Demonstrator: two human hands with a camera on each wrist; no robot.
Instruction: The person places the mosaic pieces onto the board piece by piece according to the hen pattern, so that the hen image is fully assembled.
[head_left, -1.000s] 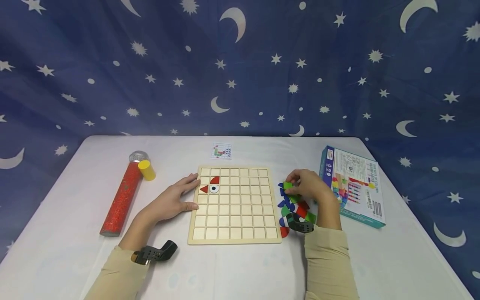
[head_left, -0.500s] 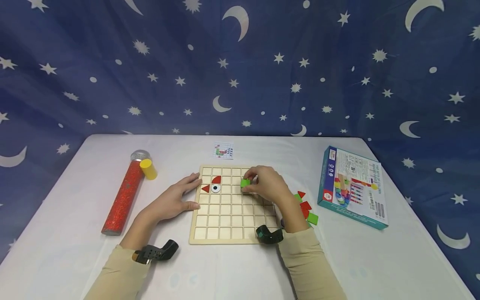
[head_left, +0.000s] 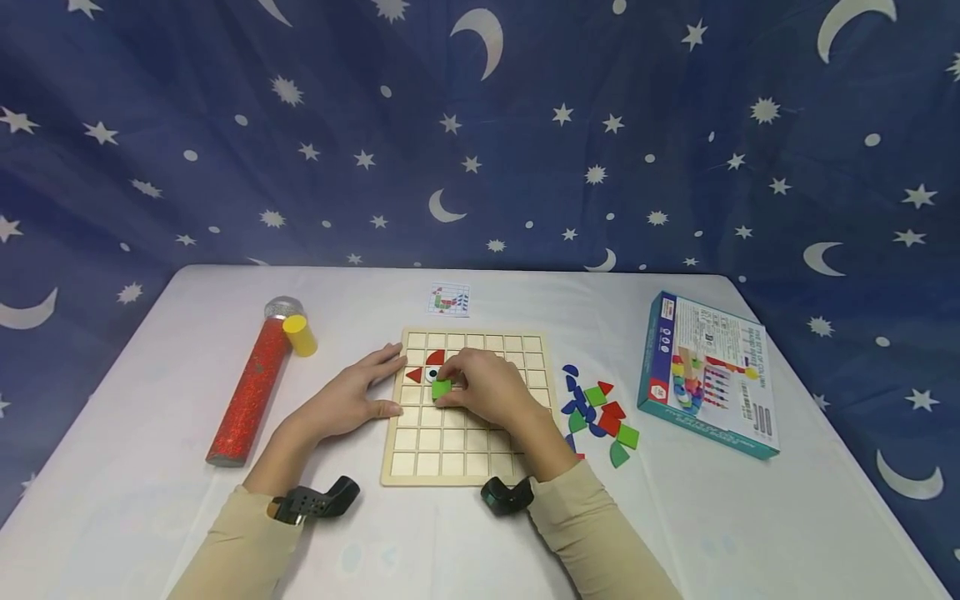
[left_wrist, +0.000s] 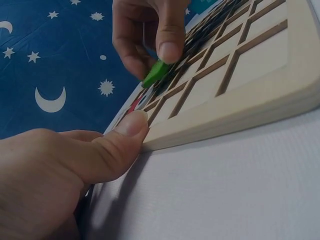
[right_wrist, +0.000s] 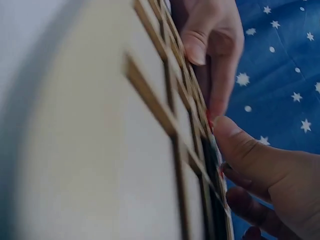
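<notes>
My right hand (head_left: 487,387) pinches a green square tile (head_left: 442,389) over the wooden grid board (head_left: 465,481), just below the white eye tile (head_left: 432,374). In the left wrist view the green tile (left_wrist: 156,73) is tilted between thumb and fingers, at the grid's surface. My left hand (head_left: 347,396) rests against the board's left edge with fingers extended, and its thumb (left_wrist: 132,125) touches the frame. A red triangle (head_left: 414,375) and a red quarter-round tile (head_left: 436,357) lie in cells beside and above the eye tile. The right wrist view hides the green tile.
Loose blue, green and red tiles (head_left: 611,410) are scattered right of the board. Behind the board lies a small picture card (head_left: 450,299). A teal box (head_left: 708,375) lies far right; a red glitter tube (head_left: 247,392) and yellow cylinder (head_left: 300,335) are left.
My right hand has taken the green square tile from the loose pile and carried it left across the board to beneath the eye tile. The left hand has stayed at the board's edge.
</notes>
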